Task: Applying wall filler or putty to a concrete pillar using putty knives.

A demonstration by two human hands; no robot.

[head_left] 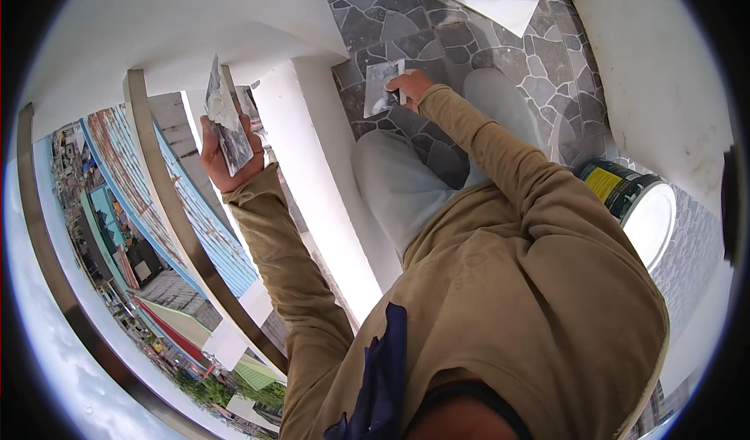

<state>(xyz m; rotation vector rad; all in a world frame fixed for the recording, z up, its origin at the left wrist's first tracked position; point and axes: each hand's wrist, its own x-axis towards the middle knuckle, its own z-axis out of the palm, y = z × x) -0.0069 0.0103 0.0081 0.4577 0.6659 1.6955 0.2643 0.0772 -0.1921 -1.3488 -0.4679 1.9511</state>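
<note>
Balcony-type spot here: gray stone-pattern floor (566, 69), white ledge (332, 151), metal railing (156, 167) with rooftops (207, 210) beyond. Left hand (221, 160) has fingers clamped around a flat plate (236, 149) smeared with white paste (223, 106), up near the railing. Right hand (414, 87) has fingers clamped on a wide scraper (379, 100), above the floor. Dark bucket (613, 184) sits off to the right.
</note>
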